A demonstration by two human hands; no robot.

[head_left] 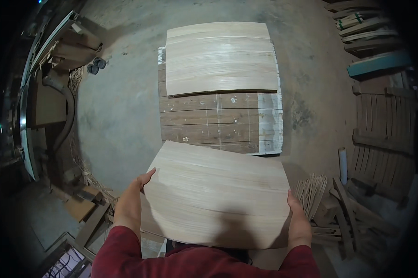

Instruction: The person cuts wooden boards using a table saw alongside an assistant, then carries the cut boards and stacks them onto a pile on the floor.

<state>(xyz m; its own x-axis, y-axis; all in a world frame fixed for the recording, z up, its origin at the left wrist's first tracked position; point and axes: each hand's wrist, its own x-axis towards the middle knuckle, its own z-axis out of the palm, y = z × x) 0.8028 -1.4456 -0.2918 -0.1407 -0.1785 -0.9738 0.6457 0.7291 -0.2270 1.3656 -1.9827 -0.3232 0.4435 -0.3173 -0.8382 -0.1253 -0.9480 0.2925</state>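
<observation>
A pale wooden panel (213, 190) is held in front of the person's body, on the near side of a plank platform (204, 118). Its left edge is gripped by the left hand (146, 179) and its right edge by the right hand (294, 200), the two being set well apart. On the platform's far part a second pale panel (222, 58) is laid. Thin sticks (312, 191) are seen at the right, a curved hose (71, 104) at the left

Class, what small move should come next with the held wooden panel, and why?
Perhaps ease the right hand forward to straighten the held panel: its far edge slants, left corner farther out, while the other panel lies nearly square on the boarded platform. The left hand grips the opposite side.
</observation>
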